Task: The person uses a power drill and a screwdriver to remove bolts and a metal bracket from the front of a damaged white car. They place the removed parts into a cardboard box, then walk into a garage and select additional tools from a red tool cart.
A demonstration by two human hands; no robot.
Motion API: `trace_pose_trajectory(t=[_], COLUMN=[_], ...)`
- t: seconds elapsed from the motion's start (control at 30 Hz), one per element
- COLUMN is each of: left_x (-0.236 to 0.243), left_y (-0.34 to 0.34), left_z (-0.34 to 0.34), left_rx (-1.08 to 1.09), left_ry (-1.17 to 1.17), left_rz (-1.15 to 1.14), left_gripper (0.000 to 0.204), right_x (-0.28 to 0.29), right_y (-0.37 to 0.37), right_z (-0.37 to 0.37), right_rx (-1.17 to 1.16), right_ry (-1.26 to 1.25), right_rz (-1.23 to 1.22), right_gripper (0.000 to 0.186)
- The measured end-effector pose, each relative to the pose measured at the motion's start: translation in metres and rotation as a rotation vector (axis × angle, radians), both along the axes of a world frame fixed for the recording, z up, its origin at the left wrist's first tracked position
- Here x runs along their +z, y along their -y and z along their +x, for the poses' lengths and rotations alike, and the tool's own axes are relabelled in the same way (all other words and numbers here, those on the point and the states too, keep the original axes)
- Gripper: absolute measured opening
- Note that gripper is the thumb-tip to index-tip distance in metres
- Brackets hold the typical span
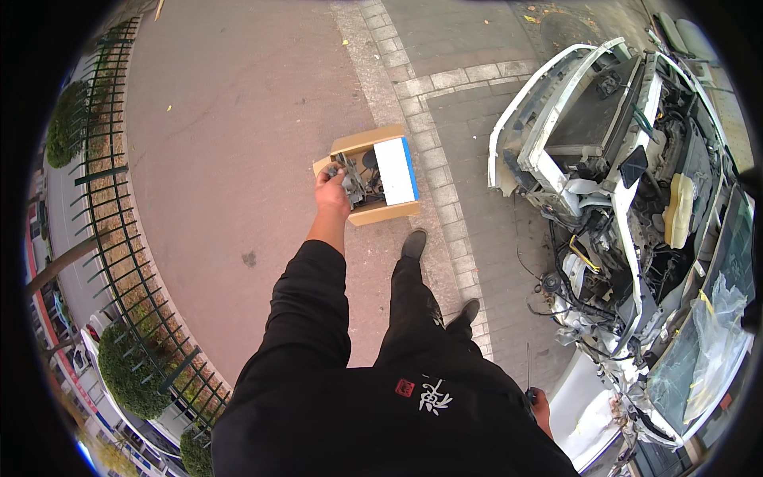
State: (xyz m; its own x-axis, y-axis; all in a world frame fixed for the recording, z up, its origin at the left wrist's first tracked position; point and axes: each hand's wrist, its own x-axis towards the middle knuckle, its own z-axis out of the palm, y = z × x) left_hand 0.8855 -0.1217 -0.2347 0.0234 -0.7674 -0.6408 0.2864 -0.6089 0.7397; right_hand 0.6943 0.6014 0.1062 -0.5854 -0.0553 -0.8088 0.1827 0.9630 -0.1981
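In our left hand (330, 191), fingers closed, we grip an irregular grey metal part (353, 185) at the open brown cardboard box (385, 213), seemingly for steadiness, our right hand (542, 409) clasping a slim dark tool (531, 393).

We are holding an irregular grey metal part (352, 188) over the left side of an open brown cardboard box (385, 214), flaps spreading outward. We are also gripping a small dark object (531, 394), well apart from the box.

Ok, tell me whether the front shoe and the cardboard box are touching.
Apart. The head view shows a strip of ground between the front shoe and the cardboard box's near flap.
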Motion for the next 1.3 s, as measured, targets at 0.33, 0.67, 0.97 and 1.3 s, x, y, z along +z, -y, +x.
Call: trace_pose_trajectory(t=[0.33,0.67,0.97,1.3], left_x=[-0.060,-0.048,0.004,0.086], left_y=[-0.058,-0.105,-0.187,-0.231], left_z=[-0.080,-0.059,-0.001,-0.071], left_rx=[-0.194,-0.440,-1.637,-2.100], left_ry=[0.012,0.192,0.696,0.830], left_rz=[0.373,0.535,0.052,-0.362], left_gripper=[0.070,0.084,0.054,0.054], right_x=[0.006,0.001,-0.038,-0.050], right_y=[-0.010,0.009,-0.001,-0.052], right_z=[0.035,0.054,0.047,0.073], right_rx=[-0.012,-0.015,-0.076,-0.140], right_ry=[-0.005,0.022,-0.063,-0.186], right_rz=[0.097,0.003,-0.058,-0.044], right_gripper=[0.054,0.049,0.051,0.046])
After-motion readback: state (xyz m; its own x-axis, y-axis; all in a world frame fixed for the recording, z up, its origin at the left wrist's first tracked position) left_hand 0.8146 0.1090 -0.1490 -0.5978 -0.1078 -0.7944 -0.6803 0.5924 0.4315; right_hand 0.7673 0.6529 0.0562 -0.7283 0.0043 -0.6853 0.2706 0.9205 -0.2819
